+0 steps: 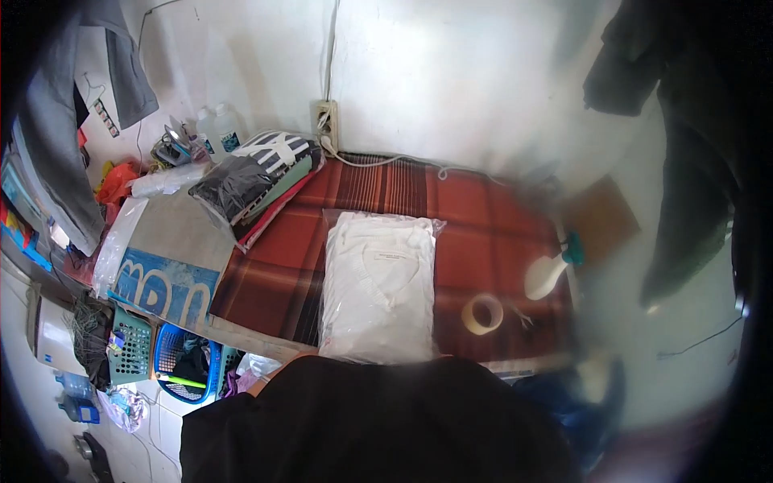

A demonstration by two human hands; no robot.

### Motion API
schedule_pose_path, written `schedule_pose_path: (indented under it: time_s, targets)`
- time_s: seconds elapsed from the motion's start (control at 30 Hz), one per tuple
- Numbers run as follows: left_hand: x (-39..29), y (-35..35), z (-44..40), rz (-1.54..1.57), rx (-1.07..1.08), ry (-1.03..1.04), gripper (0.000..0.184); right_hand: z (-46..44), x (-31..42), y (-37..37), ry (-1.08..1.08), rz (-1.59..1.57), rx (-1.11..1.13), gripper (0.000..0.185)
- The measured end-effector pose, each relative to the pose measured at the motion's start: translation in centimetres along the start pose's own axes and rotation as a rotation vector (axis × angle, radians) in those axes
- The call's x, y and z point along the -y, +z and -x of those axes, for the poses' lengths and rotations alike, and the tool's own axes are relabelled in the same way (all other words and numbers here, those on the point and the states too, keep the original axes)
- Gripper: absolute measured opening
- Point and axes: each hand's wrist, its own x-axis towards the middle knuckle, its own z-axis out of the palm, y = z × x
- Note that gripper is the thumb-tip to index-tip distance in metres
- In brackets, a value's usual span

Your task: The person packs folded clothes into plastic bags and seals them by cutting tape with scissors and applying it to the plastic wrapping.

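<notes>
A folded white garment in a clear plastic bag lies flat on the red plaid cloth, right in front of my body. Its V-shaped neckline and a small label face up. Neither of my hands shows; only a sliver of bare arm is visible at the left edge of my black top. To the right of the bag are a roll of tape and a white spray bottle with a teal head. What my hands touch, if anything, is hidden.
Bagged folded clothes are stacked at the back left, beside two plastic bottles. A wall socket has a cable running along the cloth's back edge. A blue basket stands below left. Dark clothing hangs on the right.
</notes>
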Motion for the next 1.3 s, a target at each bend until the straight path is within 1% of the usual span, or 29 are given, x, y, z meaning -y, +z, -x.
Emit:
schedule_pose_path:
  time_s: [0.07, 0.1, 0.17, 0.2, 0.23, 0.27, 0.3, 0.33, 0.37, 0.4, 0.47, 0.5, 0.57, 0.6, 0.67, 0.73, 0.8, 0.83, 0.9, 0.93, 0.97, 1.0, 1.03, 1.07, 1.1, 1.17, 1.2, 1.27, 1.3]
  targets:
    - [0.7, -0.5, -0.4, -0.112, 0.010, 0.044, 0.037, -0.1, 0.0, -0.4, 0.000, 0.040, -0.027, 0.043]
    - [0.8, -1.1, -1.1, -0.236, 0.010, 0.097, 0.036, -0.5, 0.1, -0.6, -0.002, 0.066, -0.041, 0.043]
    - [0.4, -2.4, -3.6, -0.711, -0.046, 0.329, 0.035, -2.0, 0.2, -1.2, -0.009, 0.132, -0.071, 0.043]
    - [-0.1, -3.2, -4.9, -0.885, -0.103, 0.435, 0.034, -3.0, 0.5, -1.6, -0.028, 0.197, -0.082, 0.043]
    - [-1.5, -3.6, -6.4, -0.856, -0.148, 0.472, 0.033, -3.8, 1.1, -2.0, -0.044, 0.256, -0.078, 0.043]
    - [-3.0, -4.0, -7.9, -0.826, -0.192, 0.510, 0.031, -5.4, 1.5, -2.2, -0.082, 0.407, -0.089, 0.042]
    - [-5.5, -3.6, -8.5, -0.265, -0.207, 0.232, 0.029, -6.5, 2.4, -2.7, -0.065, 0.374, -0.069, 0.042]
    - [-7.9, -3.4, -8.7, 0.291, -0.208, -0.050, 0.027, -6.8, 3.9, -3.3, 0.061, -0.032, -0.037, 0.042]
    - [-8.7, -3.9, -9.0, 0.173, -0.197, -0.124, 0.027, -5.9, 7.4, -4.1, 0.250, -0.693, -0.023, 0.041]
    - [-8.5, -4.3, -9.0, 0.171, -0.192, -0.117, 0.027, -5.7, 7.2, -4.5, 0.244, -0.693, -0.030, 0.041]
    - [-7.0, -5.0, -8.5, -0.118, -0.053, 0.038, 0.029, -4.1, 5.6, -5.4, 0.093, -0.319, 0.021, 0.035]
    - [-6.1, -5.0, -7.8, -0.114, -0.050, 0.041, 0.029, -3.2, 4.7, -5.5, 0.094, -0.315, 0.018, 0.035]
    - [-4.3, -4.4, -6.0, -0.238, -0.126, 0.041, 0.029, -1.3, 2.6, -5.2, 0.061, -0.101, 0.167, 0.036]
    - [-3.4, -3.8, -5.1, -0.237, -0.124, 0.036, 0.029, -0.1, 2.2, -4.6, 0.066, -0.102, 0.169, 0.036]
    - [-2.1, -2.7, -3.0, -0.448, -0.316, 0.260, 0.027, 3.0, 2.9, -3.1, -0.015, 0.132, -0.089, 0.035]
    - [-3.0, -1.6, -1.3, -0.428, -0.344, 0.262, 0.026, 5.4, 5.8, -2.9, -0.029, 0.156, -0.092, 0.035]
    - [-4.8, -1.4, -0.8, -0.668, -0.268, 0.133, 0.026, 5.1, 6.8, -3.4, -0.058, 0.187, -0.098, 0.036]
    - [-6.3, -1.5, -0.5, -0.670, -0.270, 0.134, 0.026, 4.3, 6.5, -4.3, -0.071, 0.244, -0.069, 0.034]
    - [-9.9, -1.9, 0.4, -0.306, -0.316, 0.280, 0.029, 3.1, 7.2, -6.5, -0.091, 0.300, -0.047, 0.034]
    - [-11.3, -1.9, 0.9, -0.309, -0.317, 0.286, 0.029, 3.1, 8.5, -7.9, -0.168, 0.251, -0.082, 0.034]
    - [-12.6, -2.0, 1.4, -0.267, -0.346, 0.363, 0.032, 3.3, 10.0, -9.1, -0.245, 0.202, -0.118, 0.034]
    - [-13.8, -2.0, 1.9, -0.222, -0.373, 0.438, 0.034, 3.8, 11.3, -10.1, -0.247, 0.202, -0.123, 0.034]
    - [-15.0, -2.1, 2.5, -0.215, -0.390, 0.504, 0.036, 4.6, 12.7, -11.0, -0.298, 0.171, -0.138, 0.035]
    - [-16.0, -2.3, 3.0, -0.215, -0.389, 0.506, 0.036, 5.5, 14.1, -11.8, -0.350, 0.140, -0.151, 0.036]
    - [-17.0, -2.5, 3.7, -0.119, -0.386, 0.514, 0.036, 6.4, 15.5, -12.6, -0.351, 0.142, -0.153, 0.036]
    - [-20.3, -2.1, 5.2, 0.073, -0.405, 0.549, 0.036, 8.4, 18.4, -14.0, -0.404, -0.275, -0.067, 0.037]
    - [-22.4, -1.6, 6.0, 0.172, -0.423, 0.572, 0.036, 9.3, 20.1, -14.8, -0.398, -0.275, -0.068, 0.037]
    - [-25.7, -2.1, 7.0, 0.120, -0.412, 0.683, 0.039, 10.3, 23.2, -16.3, -0.519, -0.133, -0.168, 0.037]
    - [-26.9, -2.7, 7.0, 0.117, -0.409, 0.688, 0.039, 10.6, 24.6, -16.9, -0.560, -0.084, -0.206, 0.036]
